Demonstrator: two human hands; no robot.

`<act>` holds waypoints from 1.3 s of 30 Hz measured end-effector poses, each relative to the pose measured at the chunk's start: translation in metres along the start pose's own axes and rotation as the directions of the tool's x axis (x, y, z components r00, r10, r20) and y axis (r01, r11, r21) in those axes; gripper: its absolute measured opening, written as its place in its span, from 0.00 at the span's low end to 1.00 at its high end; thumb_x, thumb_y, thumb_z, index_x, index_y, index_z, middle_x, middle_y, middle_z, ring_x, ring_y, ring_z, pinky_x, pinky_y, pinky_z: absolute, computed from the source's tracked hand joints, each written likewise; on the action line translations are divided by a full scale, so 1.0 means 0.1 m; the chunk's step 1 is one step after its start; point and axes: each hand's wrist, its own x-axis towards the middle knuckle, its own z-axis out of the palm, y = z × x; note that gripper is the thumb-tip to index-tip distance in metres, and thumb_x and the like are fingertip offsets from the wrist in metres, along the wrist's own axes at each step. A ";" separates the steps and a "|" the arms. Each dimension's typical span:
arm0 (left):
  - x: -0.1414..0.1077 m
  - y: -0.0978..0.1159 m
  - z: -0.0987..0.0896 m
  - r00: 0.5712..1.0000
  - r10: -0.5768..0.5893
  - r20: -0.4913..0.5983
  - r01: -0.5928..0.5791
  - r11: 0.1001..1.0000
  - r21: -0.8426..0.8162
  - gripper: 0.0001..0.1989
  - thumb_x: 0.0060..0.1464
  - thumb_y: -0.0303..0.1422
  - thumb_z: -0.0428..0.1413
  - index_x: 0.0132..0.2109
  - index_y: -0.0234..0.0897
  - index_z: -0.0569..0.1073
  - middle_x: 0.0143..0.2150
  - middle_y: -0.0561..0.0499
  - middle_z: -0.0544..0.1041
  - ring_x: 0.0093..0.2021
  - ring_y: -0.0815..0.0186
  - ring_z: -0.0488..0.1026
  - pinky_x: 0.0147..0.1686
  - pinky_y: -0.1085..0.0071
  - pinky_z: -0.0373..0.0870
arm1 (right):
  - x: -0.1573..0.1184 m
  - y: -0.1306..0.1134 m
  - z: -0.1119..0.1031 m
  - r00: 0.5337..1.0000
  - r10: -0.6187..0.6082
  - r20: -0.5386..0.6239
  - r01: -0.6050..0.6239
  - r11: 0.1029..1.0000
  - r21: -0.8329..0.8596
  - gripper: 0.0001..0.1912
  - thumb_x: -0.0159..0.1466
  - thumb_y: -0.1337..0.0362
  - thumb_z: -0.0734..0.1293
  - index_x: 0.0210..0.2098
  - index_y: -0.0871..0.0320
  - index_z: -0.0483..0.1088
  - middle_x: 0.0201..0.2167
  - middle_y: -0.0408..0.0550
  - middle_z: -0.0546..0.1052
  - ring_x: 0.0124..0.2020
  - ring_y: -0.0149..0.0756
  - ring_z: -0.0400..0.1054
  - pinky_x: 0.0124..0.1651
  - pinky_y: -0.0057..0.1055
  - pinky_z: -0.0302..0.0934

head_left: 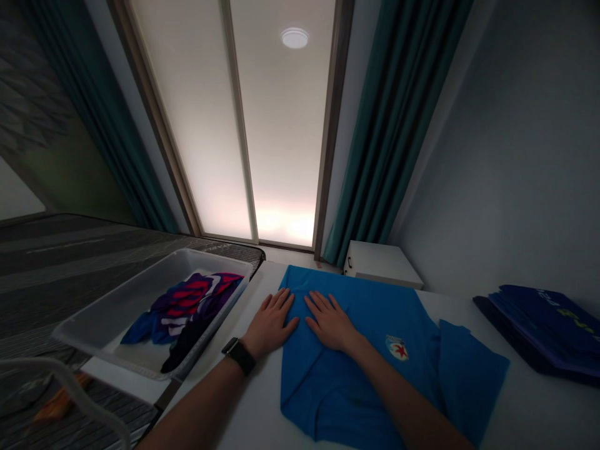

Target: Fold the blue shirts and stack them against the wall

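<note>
A blue T-shirt [375, 300] with a small red-star emblem lies spread on the white table [239, 394], its near-left part folded over and one sleeve out to the right. My left hand [269, 322] rests flat at the shirt's left edge, fingers apart, fingertips on the cloth. On the wrist is a dark watch. My right hand [329, 320] lies flat on the shirt just to the right, fingers spread. Neither hand grips anything. My right forearm crosses over the shirt and hides part of it.
On the left stands a translucent plastic bin [117, 287] holding crumpled red, purple, blue and black clothes [197, 297]. A stack of folded dark-blue clothes [548, 331] sits at the table's right. Behind the table are a white cabinet [382, 262] and teal curtains [389, 137].
</note>
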 end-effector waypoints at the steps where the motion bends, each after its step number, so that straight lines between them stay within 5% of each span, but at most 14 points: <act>1: 0.00 0.00 0.00 1.000 0.000 0.006 0.000 1.000 -0.001 0.31 0.64 0.47 0.43 0.68 0.37 0.57 0.70 0.45 0.53 0.70 0.57 0.48 0.67 0.54 0.47 | 0.00 0.00 0.00 1.000 0.002 0.002 -0.002 1.000 0.004 0.34 0.69 0.47 0.41 0.70 0.56 0.41 0.71 0.45 0.40 0.71 0.37 0.30 0.69 0.45 0.22; 16: 0.03 -0.01 -0.04 0.999 -0.029 0.016 0.030 0.999 -0.014 0.30 0.65 0.45 0.42 0.67 0.35 0.57 0.69 0.43 0.55 0.69 0.57 0.50 0.66 0.54 0.48 | 0.26 -0.06 -0.16 0.999 0.000 -0.037 0.001 1.000 0.014 0.34 0.69 0.52 0.44 0.69 0.63 0.44 0.71 0.50 0.43 0.71 0.38 0.33 0.70 0.40 0.28; 25: 0.02 -0.01 -0.04 1.000 -0.012 0.009 0.012 1.000 -0.026 0.30 0.65 0.46 0.41 0.67 0.35 0.58 0.69 0.43 0.56 0.69 0.56 0.50 0.66 0.54 0.48 | 0.49 0.01 -0.05 0.999 0.037 -0.007 -0.037 0.999 0.014 0.36 0.69 0.47 0.41 0.70 0.60 0.41 0.71 0.46 0.39 0.71 0.37 0.30 0.69 0.43 0.24; 33: 0.03 -0.20 -0.03 0.998 -0.069 0.002 0.069 0.998 -0.001 0.27 0.66 0.42 0.39 0.67 0.36 0.56 0.69 0.44 0.56 0.69 0.58 0.52 0.66 0.55 0.50 | 0.33 -0.10 -0.09 0.996 0.037 -0.078 -0.039 0.999 -0.022 0.37 0.69 0.46 0.40 0.70 0.63 0.40 0.71 0.49 0.38 0.71 0.38 0.28 0.69 0.42 0.22; 39: 0.02 -0.32 -0.04 0.997 -0.078 0.002 0.078 0.996 0.041 0.25 0.66 0.36 0.39 0.67 0.36 0.59 0.68 0.43 0.58 0.68 0.58 0.53 0.65 0.54 0.51 | -0.05 -0.44 -0.03 0.992 -0.117 -0.052 0.119 0.993 0.028 0.37 0.69 0.45 0.43 0.70 0.60 0.40 0.71 0.48 0.38 0.71 0.38 0.29 0.70 0.42 0.21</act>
